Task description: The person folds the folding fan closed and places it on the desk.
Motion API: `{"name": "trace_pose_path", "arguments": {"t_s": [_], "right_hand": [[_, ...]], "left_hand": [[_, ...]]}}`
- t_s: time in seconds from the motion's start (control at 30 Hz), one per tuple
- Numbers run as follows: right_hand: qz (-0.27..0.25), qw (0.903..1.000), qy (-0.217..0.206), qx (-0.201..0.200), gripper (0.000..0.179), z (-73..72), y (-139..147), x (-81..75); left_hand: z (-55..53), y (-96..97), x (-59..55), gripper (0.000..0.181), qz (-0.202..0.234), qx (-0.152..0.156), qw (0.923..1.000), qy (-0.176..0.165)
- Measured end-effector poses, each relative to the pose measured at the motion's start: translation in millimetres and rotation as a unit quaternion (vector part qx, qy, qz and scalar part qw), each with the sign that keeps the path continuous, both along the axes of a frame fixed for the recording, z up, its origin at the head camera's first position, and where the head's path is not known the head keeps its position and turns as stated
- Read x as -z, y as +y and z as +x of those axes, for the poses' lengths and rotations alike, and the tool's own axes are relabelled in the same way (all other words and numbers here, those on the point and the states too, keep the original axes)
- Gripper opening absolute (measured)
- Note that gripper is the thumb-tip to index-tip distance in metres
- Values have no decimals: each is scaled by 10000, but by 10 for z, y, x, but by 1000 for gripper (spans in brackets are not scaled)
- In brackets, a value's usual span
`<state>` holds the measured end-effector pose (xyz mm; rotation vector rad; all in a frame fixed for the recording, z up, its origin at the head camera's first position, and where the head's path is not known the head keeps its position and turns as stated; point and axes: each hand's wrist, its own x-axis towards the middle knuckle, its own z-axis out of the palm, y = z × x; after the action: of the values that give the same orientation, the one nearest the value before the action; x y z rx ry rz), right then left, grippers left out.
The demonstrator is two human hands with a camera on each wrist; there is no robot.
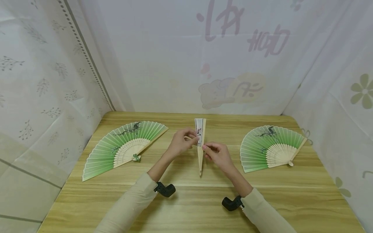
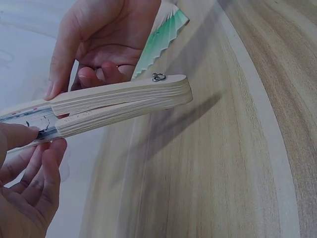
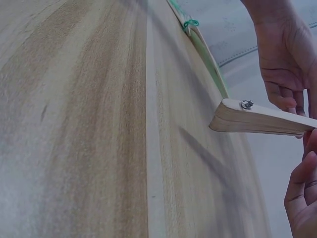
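Observation:
A folding fan (image 1: 200,157), nearly folded up, is held between both hands over the middle of the table. Its pale wooden ribs are stacked together, with a metal rivet (image 2: 158,77) at the narrow end, which points toward the person. White leaf with a dark painted motif shows between the guards. My left hand (image 1: 181,142) pinches the fan's left side, thumb on the leaf and fingers beneath. On the other side my right hand (image 1: 219,156) pinches the guard edge where ribs meet leaf. In the left wrist view a gap runs between two stacks of ribs.
A spread green fan (image 1: 102,161) with a painted branch lies on the wooden table (image 1: 192,213) at the left, a green tie at its pivot. Another spread green fan (image 1: 253,158) lies at the right. Printed cloth (image 1: 163,64) hangs behind and at both sides.

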<state>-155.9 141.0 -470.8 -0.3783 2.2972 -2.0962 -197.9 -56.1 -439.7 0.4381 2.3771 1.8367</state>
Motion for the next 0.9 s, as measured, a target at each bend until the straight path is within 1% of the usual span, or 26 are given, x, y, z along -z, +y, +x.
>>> {"name": "trace_pose_path", "arguments": {"t_s": [0.23, 0.43, 0.67, 0.8, 0.9], "right_hand": [[54, 10000, -54, -17, 17, -9, -7, 3], [86, 9999, -141, 51, 17, -17, -8, 8], [82, 9997, -202, 48, 18, -50, -6, 15], [29, 9997, -232, 25, 19, -56, 0, 12], [-15, 9996, -296, 32, 19, -55, 1, 10]], "left_hand": [[4, 10, 12, 12, 95, 56, 9999, -61], [11, 24, 19, 12, 226, 33, 9996, -142], [27, 35, 19, 19, 313, 6, 9991, -290], [41, 36, 40, 25, 366, 64, 9988, -320], [48, 36, 60, 26, 388, 104, 9986, -356]]}}
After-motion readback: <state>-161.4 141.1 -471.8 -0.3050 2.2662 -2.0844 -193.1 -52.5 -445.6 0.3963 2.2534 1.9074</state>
